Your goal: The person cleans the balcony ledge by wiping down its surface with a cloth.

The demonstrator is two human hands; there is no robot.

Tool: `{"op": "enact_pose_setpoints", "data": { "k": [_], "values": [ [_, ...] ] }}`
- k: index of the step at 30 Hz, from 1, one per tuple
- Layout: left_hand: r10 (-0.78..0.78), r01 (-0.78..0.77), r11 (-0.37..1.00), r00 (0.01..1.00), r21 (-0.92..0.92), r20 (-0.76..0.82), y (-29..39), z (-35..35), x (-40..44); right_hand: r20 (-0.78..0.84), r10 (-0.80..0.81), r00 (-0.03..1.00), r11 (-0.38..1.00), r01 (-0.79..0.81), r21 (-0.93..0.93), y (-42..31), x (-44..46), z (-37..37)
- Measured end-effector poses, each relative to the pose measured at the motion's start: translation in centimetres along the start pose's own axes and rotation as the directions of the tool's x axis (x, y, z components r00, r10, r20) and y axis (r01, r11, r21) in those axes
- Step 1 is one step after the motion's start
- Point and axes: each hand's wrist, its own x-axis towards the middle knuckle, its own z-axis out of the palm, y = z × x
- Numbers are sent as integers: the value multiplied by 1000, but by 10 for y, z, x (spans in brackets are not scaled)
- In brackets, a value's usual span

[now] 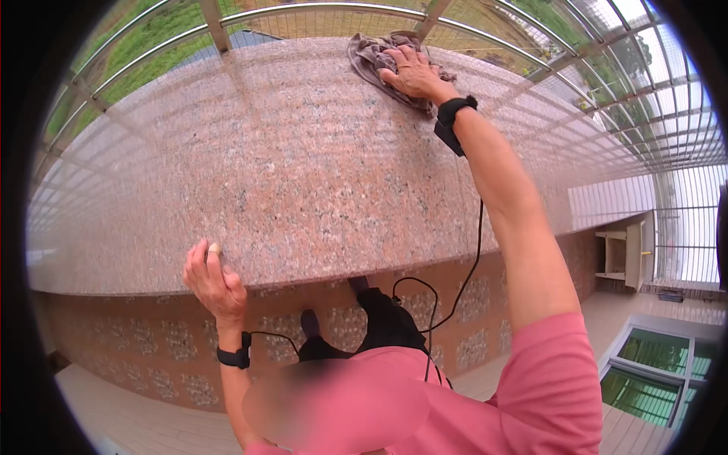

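Note:
My right hand (415,74) presses down on a crumpled grey-brown cloth (371,61) at the far edge of a speckled pink stone slab (303,174). Its fingers point toward the metal railing and lie spread over the cloth. My left hand (216,284) rests at the near edge of the slab, left of the middle, with its fingers loosely bent and no object seen in it. A tan band or wrap shows on one of its fingertips. Black straps with cables are on both wrists.
A metal railing (326,12) runs along the slab's far side and curves down the right. Black cables (479,250) hang between the slab and my body. A small shelf unit (626,255) and a window (656,349) are at the right.

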Motion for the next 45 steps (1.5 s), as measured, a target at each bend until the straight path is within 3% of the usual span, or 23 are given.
{"op": "enact_pose_setpoints", "data": {
  "k": [10,16,17,21,25,27,34,38,42,45],
  "values": [
    [6,-7,1000,999,-12,-35,-3,2,-2,-129,-67,989,998,67,-1,1,-152,8],
    [37,-39,988,999,-150,-18,-9,-8,-1,-164,-127,978,992,126,-19,-27,-259,8],
    [48,-46,974,999,-221,7,-13,-10,-1,-179,-148,973,989,146,-21,-31,-274,10],
    [51,-54,990,998,-132,-25,-71,-34,5,-168,-188,968,982,185,-34,-52,-314,10],
    [-36,38,999,996,23,-82,-181,-36,12,-136,-224,965,975,221,-36,-74,-322,13],
    [-131,152,964,985,217,-109,-232,-23,8,-109,-270,957,963,267,-46,-98,-320,16],
    [-288,301,928,953,219,-92,-221,-26,14,-80,-395,915,918,396,2,-225,-287,35],
    [-290,313,932,947,182,-139,-215,-28,14,-92,-441,893,895,445,34,-305,-261,46],
    [-285,307,940,946,147,-155,-211,-33,15,-124,-578,807,792,591,151,-378,-220,57],
    [-273,294,944,951,150,-145,-215,-31,13,-167,-576,800,783,599,166,-421,-196,71]
  ]
}}
